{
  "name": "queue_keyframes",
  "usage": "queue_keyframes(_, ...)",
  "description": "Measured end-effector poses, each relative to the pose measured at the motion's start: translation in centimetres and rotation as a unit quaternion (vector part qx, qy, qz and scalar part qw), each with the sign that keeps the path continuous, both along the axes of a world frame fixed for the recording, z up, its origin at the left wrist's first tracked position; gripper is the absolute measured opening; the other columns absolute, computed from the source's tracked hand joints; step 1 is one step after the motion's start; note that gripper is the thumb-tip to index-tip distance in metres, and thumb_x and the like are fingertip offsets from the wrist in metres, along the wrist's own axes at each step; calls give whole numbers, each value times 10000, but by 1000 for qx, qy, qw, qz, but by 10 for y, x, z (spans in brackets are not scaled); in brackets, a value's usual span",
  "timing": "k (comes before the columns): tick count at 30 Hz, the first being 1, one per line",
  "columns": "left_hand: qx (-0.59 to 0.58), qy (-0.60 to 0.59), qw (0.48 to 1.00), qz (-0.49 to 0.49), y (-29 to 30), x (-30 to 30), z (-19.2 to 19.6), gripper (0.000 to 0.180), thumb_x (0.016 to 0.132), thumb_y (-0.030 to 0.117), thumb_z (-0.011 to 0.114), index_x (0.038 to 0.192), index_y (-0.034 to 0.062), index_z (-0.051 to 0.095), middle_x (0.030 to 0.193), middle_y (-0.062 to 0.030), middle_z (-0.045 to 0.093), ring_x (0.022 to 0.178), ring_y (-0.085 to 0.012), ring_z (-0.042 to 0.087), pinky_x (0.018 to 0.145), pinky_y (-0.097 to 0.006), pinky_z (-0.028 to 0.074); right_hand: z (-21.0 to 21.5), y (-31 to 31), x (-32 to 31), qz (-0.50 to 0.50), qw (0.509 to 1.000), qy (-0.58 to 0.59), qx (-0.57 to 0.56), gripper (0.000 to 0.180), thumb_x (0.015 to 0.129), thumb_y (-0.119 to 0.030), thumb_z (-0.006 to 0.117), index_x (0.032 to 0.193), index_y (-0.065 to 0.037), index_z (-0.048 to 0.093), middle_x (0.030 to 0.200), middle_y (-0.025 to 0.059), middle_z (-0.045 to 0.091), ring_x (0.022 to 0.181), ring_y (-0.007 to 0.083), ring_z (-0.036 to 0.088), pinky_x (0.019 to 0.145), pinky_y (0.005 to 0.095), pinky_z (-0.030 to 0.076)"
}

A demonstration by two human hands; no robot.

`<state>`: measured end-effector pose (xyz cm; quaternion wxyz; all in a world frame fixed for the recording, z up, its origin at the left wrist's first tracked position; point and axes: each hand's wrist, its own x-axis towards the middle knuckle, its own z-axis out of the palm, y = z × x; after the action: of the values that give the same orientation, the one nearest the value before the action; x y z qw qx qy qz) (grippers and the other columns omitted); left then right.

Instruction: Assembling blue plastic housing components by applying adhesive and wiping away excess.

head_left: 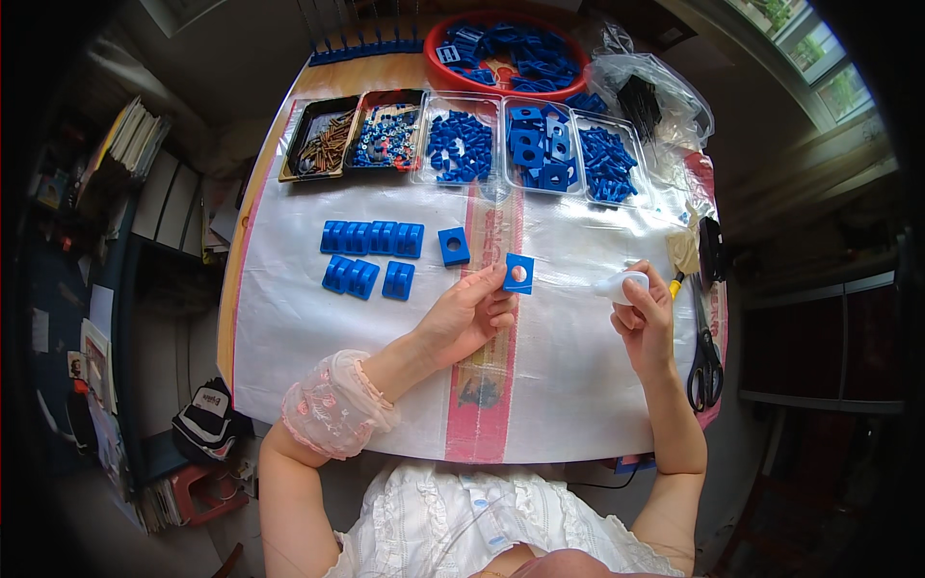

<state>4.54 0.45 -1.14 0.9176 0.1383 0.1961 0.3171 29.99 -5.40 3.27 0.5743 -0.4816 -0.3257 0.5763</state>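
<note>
Between the thumb and fingers of my left hand (469,306) is a blue square plate with a round hole (518,286), held up over the middle of the table. My right hand (644,310) grips a small white squeeze bottle (621,286), its narrow tip pointing left toward the plate but apart from it. Left of the held plate, a second blue holed piece (453,258) lies on the sheet. Farther left, several blue curved blocks stand in two rows, a far row (371,238) and a near row (352,277).
Along the back stand trays of brown screws (328,141), small nuts (387,135), blue pegs (461,144), blue holed plates (540,149) and more blue pieces (609,164). Behind is a red basin (434,77). Black scissors (706,371) and a yellow-handled tool (676,285) lie at right.
</note>
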Motion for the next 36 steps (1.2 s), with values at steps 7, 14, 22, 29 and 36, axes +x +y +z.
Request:
queue_keyframes(7, 2, -4, 1000, 0, 0, 0, 1, 198, 1043, 283, 532, 1104, 108, 602, 921, 67, 572, 706, -56, 349, 609, -207, 332, -2, 0, 0, -2, 1000, -12, 0, 141, 930, -205, 642, 932, -123, 527, 571, -71, 424, 444, -14, 280, 403, 170, 191)
queue_keyframes(14, 2, -2, 1000, -2, 0, 0, 2, 200, 1044, 285, 530, 1108, 109, 602, 923, 68, 572, 708, -55, 350, 608, -207, 332, 1, 0, -2, -11, 1000, -11, -1, 148, 930, -206, 646, 927, -122, 524, 570, -72, 420, 446, -13, 275, 404, 175, 186)
queue_keyframes(22, 2, 5, 1000, 0, 0, 0, 2, 201, 1043, 285, 531, 1108, 109, 601, 934, 63, 576, 713, -56, 358, 610, -208, 336, 1, -1, 1, 5, 1000, 15, 3, 143, 919, -154, 661, 913, -107, 526, 715, -48, 575, 477, -27, 325, 422, 166, 207)
queue_keyframes(29, 3, -3, 1000, 0, 0, 0, 0, 193, 1044, 281, 530, 1107, 110, 595, 950, 61, 578, 720, -58, 364, 612, -209, 338, 0, 0, 1, 2, 1000, 9, 6, 131, 924, -160, 651, 928, -112, 529, 643, -67, 486, 465, -20, 301, 419, 175, 198)
queue_keyframes(36, 4, -4, 1000, -3, 0, -1, 0, 193, 1045, 283, 528, 1095, 107, 590, 935, 56, 562, 719, -66, 359, 613, -214, 336, -1, -1, 0, -6, 1000, -11, 16, 137, 929, -189, 645, 952, -112, 534, 573, -71, 418, 445, -14, 285, 402, 173, 188)
